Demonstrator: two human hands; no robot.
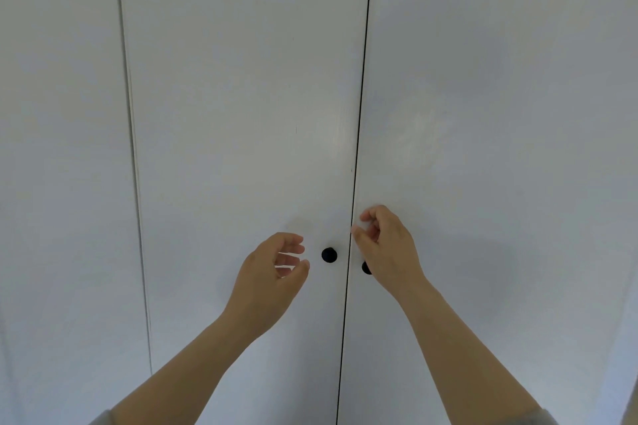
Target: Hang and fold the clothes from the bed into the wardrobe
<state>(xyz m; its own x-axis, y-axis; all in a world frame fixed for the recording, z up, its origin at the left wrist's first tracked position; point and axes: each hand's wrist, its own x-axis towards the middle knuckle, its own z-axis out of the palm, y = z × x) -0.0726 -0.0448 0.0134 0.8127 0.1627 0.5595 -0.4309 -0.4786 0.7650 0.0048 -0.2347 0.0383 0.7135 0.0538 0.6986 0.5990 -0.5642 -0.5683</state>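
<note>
Wardrobe fills the view, both doors closed. Left door meets right door at a thin dark seam. Left hand hovers just beside the left black knob, fingers loosely curved and spread, thumb apart, gripping nothing, clear of the knob. Across the seam, the right black knob is mostly hidden behind the right hand, whose fingers curl loosely above it, pinching nothing. Contact with that knob cannot be told.

The closed white wardrobe bears a black knob either side of its seam.
</note>
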